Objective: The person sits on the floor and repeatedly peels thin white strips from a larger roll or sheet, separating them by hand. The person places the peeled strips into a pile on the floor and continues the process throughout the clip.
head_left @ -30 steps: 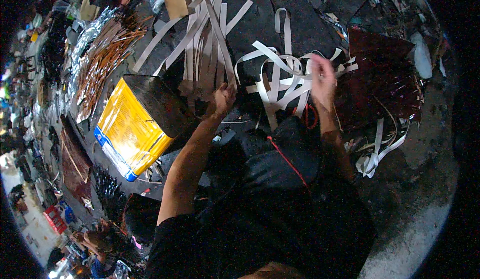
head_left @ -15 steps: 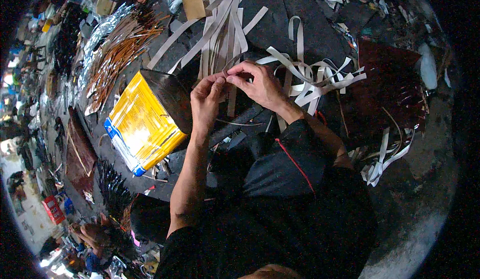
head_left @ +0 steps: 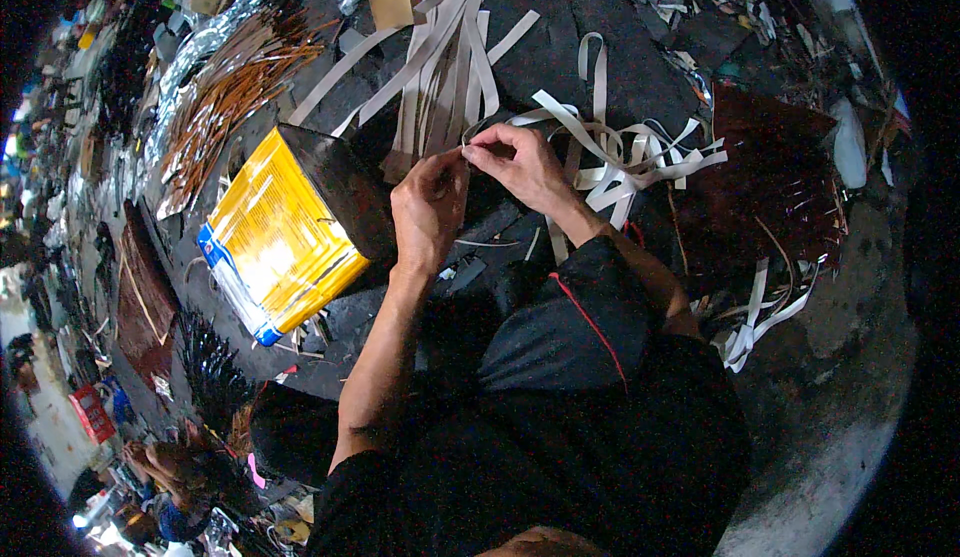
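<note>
In front of my lap, my left hand [head_left: 430, 212] and my right hand [head_left: 525, 170] meet with their fingertips pinched together. Between them is a narrow pale strip [head_left: 477, 129], whose short curved end shows above the fingers; the rest is hidden by my hands. Just beyond lies a bundle of long greyish-white flat strips [head_left: 440, 67] on the dark floor. To the right of my right hand is a loose tangle of similar curled strips [head_left: 625, 162].
A yellow and blue rectangular tin [head_left: 285, 242] stands tilted left of my left forearm. Orange-brown thin strips [head_left: 245, 82] lie behind it. Dark red-brown sheets lie right [head_left: 770, 187] and left [head_left: 145, 297]. A tan card piece [head_left: 390, 1] rests at the far side.
My left hand has turned, its back now more toward me, and moved slightly right against my right fingertips. The view has shifted a little; the strip between the fingers shows less.
</note>
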`<move>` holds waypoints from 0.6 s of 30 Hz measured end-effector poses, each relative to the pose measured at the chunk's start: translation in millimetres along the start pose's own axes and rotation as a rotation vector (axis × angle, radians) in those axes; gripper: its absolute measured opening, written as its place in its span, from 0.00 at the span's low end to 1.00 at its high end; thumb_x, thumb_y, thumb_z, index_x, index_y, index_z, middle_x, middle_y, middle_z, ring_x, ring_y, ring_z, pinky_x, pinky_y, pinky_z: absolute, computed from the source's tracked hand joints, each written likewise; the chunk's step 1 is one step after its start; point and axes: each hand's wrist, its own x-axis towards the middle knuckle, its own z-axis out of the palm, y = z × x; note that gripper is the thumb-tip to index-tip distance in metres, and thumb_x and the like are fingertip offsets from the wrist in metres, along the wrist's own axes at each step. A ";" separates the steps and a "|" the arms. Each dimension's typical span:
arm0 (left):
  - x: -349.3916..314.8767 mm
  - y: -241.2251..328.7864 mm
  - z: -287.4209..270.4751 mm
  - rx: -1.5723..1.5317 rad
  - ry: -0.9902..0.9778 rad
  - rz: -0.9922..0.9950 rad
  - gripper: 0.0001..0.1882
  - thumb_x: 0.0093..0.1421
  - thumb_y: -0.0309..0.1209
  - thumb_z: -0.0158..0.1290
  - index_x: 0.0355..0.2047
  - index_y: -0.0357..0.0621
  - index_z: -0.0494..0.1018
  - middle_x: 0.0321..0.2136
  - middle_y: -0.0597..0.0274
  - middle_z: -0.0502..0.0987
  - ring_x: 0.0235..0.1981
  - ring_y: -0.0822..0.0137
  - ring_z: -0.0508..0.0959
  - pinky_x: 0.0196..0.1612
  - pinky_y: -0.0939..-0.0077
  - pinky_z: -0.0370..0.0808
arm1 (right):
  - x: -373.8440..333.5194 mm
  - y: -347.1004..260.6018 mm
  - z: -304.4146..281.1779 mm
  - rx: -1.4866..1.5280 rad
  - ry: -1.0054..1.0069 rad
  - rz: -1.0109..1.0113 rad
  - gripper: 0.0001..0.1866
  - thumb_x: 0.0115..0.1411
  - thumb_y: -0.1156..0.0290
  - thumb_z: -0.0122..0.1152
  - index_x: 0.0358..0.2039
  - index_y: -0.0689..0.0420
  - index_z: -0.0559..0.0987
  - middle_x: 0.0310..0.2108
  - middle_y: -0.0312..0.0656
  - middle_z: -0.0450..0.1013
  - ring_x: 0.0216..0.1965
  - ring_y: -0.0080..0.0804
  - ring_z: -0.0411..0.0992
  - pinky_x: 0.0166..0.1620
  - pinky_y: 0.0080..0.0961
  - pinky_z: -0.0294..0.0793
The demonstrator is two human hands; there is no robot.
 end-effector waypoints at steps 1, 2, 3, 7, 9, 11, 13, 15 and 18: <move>0.1 2.2 -0.4 0.041 0.010 0.082 0.09 0.56 0.26 0.57 0.37 0.36 0.78 0.25 0.49 0.78 0.26 0.70 0.79 0.30 0.75 0.74 | 0.3 2.3 0.4 -0.003 0.000 -0.016 0.13 0.59 0.64 0.60 0.36 0.62 0.79 0.30 0.37 0.77 0.33 0.20 0.71 0.38 0.21 0.71; -0.1 2.7 -0.6 0.025 -0.009 0.014 0.09 0.56 0.26 0.57 0.37 0.36 0.78 0.26 0.49 0.79 0.26 0.70 0.79 0.31 0.76 0.74 | 0.0 4.0 0.3 0.002 -0.004 -0.001 0.13 0.60 0.65 0.60 0.36 0.62 0.79 0.31 0.37 0.77 0.33 0.20 0.72 0.38 0.21 0.71; -0.4 2.8 -1.5 0.011 -0.027 -0.053 0.09 0.56 0.27 0.57 0.37 0.36 0.77 0.26 0.50 0.79 0.27 0.70 0.79 0.31 0.76 0.74 | -0.2 4.1 0.7 0.009 -0.007 0.013 0.12 0.60 0.65 0.59 0.36 0.62 0.79 0.31 0.37 0.77 0.34 0.21 0.72 0.39 0.22 0.71; 2.2 3.2 -1.1 -0.111 -0.010 -0.078 0.10 0.57 0.28 0.57 0.37 0.35 0.77 0.28 0.54 0.81 0.29 0.72 0.79 0.35 0.78 0.74 | 0.8 9.2 0.4 0.060 -0.054 0.012 0.11 0.61 0.67 0.57 0.37 0.62 0.78 0.32 0.38 0.77 0.35 0.20 0.72 0.39 0.22 0.71; 5.5 -2.8 -2.9 -0.146 -0.068 -0.127 0.10 0.57 0.30 0.57 0.36 0.35 0.77 0.29 0.56 0.81 0.30 0.72 0.79 0.36 0.79 0.73 | 0.6 12.4 -0.8 0.055 -0.068 -0.045 0.11 0.61 0.67 0.56 0.37 0.62 0.78 0.32 0.38 0.76 0.35 0.20 0.72 0.39 0.22 0.71; 8.1 -6.8 -6.8 -0.178 -0.116 -0.160 0.11 0.58 0.31 0.57 0.36 0.34 0.77 0.29 0.56 0.81 0.30 0.73 0.79 0.36 0.78 0.73 | -0.2 13.2 -0.7 0.057 -0.070 -0.081 0.10 0.62 0.68 0.56 0.37 0.62 0.78 0.32 0.38 0.76 0.34 0.20 0.72 0.38 0.22 0.71; 9.5 -5.2 -12.6 -0.205 -0.146 -0.177 0.12 0.58 0.32 0.57 0.35 0.34 0.77 0.29 0.56 0.81 0.30 0.73 0.78 0.35 0.78 0.74 | -1.8 7.7 1.3 0.073 -0.064 -0.100 0.10 0.62 0.68 0.55 0.36 0.62 0.78 0.31 0.38 0.76 0.33 0.20 0.71 0.37 0.22 0.70; 11.3 -10.2 -14.3 -0.123 -0.140 -0.197 0.12 0.56 0.32 0.58 0.34 0.34 0.77 0.28 0.54 0.81 0.29 0.71 0.79 0.34 0.76 0.74 | -3.8 -1.5 3.4 0.028 -0.045 -0.157 0.08 0.61 0.69 0.56 0.34 0.61 0.76 0.29 0.37 0.75 0.31 0.20 0.71 0.34 0.22 0.70; 12.2 -8.2 -8.8 0.011 -0.032 -0.110 0.11 0.53 0.32 0.59 0.32 0.35 0.76 0.27 0.51 0.80 0.27 0.65 0.80 0.33 0.73 0.74 | -4.9 -2.7 12.2 -0.067 0.060 -0.205 0.06 0.56 0.72 0.58 0.31 0.60 0.73 0.25 0.37 0.72 0.28 0.20 0.70 0.31 0.22 0.69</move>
